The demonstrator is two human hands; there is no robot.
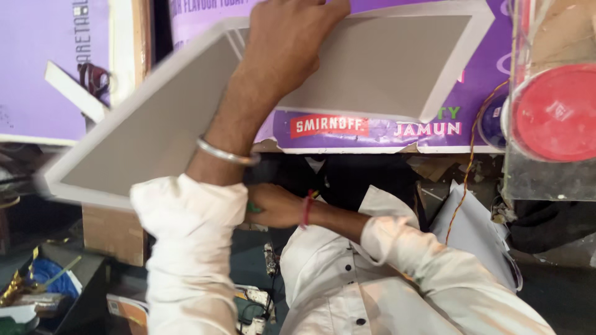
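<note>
The fingers [329,9] of the left hand [288,37] are bent and press on a big grey board [385,62] with a white rim. The hand holds the board up near its top edge. The board is flat and has a bend in it, like a wide arrow. One part goes off to the right of the fingers. The other part slants down and to the left of them, and its far end looks blurry. A silver bangle [226,152] sits on that wrist, below the fingers.

The right hand [276,205] is far below those fingers, under the board's lower edge. Its fingers are hidden behind the left white sleeve [186,248], so I cannot tell if they are open or closed. A tiny bit of something green [251,208] shows at that spot. A red thread [306,208] is tied round the right wrist.

Behind the board there is a purple poster [372,133]. Well to the right of the left fingers is a round red lid [559,111] inside clear plastic. A thin orange wire [465,180] hangs down beside it, over a white sheet [472,229].
</note>
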